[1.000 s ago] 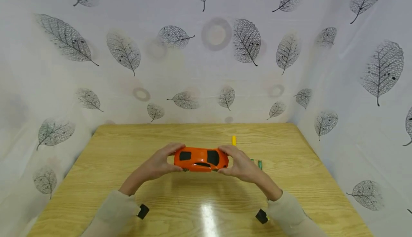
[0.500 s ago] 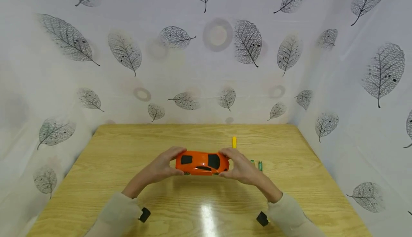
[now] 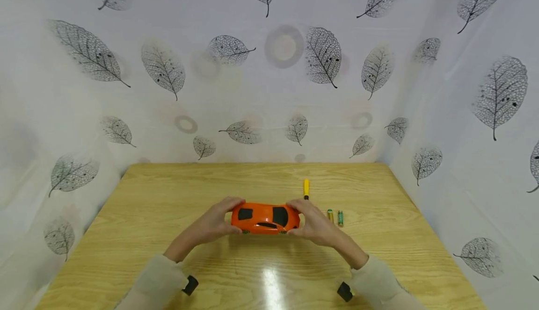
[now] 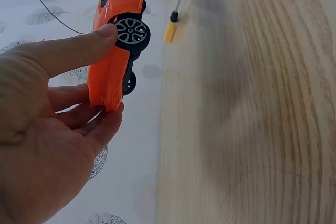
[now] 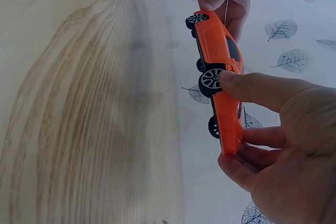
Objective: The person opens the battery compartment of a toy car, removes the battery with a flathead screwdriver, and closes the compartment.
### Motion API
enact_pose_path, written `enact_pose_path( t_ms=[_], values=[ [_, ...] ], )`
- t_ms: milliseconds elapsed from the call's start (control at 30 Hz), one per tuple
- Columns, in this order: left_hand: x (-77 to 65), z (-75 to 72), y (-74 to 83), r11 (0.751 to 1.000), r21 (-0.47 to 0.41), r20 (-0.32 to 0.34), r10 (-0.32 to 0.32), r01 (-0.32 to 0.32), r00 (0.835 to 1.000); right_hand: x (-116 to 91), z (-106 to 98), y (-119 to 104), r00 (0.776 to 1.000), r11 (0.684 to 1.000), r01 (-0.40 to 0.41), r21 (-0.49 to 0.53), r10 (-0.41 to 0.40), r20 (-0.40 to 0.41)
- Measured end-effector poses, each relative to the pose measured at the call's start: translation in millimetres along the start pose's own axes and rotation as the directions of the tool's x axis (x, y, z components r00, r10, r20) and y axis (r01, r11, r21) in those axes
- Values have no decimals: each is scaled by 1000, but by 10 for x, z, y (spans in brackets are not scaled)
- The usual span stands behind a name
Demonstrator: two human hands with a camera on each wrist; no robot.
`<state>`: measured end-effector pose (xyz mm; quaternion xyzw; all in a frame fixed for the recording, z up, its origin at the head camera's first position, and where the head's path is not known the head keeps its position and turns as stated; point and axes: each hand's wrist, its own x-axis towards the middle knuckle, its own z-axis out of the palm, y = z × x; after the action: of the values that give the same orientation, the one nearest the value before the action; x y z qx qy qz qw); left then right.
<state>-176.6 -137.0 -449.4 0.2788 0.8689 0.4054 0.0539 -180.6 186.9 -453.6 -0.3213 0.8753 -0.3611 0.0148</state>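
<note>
An orange toy car (image 3: 266,217) with black windows is held level above the wooden table, gripped at both ends. My left hand (image 3: 215,222) pinches the end on the left, thumb on the near side by a wheel (image 4: 131,31) and fingers curled round the far side. At the other end my right hand (image 3: 315,223) grips the same way, its thumb against a wheel (image 5: 212,79). Both wrist views show the wheels hanging free, with a gap between car and tabletop. A thin wire-like line rises from the car in the right wrist view.
A yellow-handled screwdriver (image 3: 306,188) lies behind the right hand on the wooden table (image 3: 168,183). Two small batteries, one gold-green (image 3: 330,215) and one green (image 3: 340,219), lie to its right. A leaf-patterned white curtain (image 3: 252,90) encloses the back and sides.
Both hands have brought the toy car slightly down and toward me in the head view. More of the screwdriver and batteries now shows past the right hand.
</note>
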Motion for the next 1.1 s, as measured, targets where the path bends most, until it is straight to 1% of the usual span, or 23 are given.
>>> enact_pose_path(
  t_ms=[67,200,333,467,600,900,1100],
  values=[
    [-4,15,6,1000,6,-1,-10,10,1000,-6,16,2,1000,1000,-3,-2,3,0],
    [-17,62,-33,1000,23,-2,-21,21,1000,-22,52,19,1000,1000,9,0,-9,0],
    [-28,104,-78,999,5,5,-36,36,999,-35,84,42,1000,1000,22,6,-22,4],
    [-28,119,-95,1000,-8,9,-28,28,1000,-41,100,56,1000,1000,20,-5,-20,3],
    [-26,135,-108,1000,-2,8,-28,28,1000,-47,110,69,1000,1000,11,-5,-11,5],
    [-42,202,-153,995,-2,22,-96,96,995,-45,169,116,999,1000,-25,-2,25,39],
    [-61,218,-162,996,4,25,-85,85,996,-55,202,151,998,999,-40,1,40,54]
  ],
)
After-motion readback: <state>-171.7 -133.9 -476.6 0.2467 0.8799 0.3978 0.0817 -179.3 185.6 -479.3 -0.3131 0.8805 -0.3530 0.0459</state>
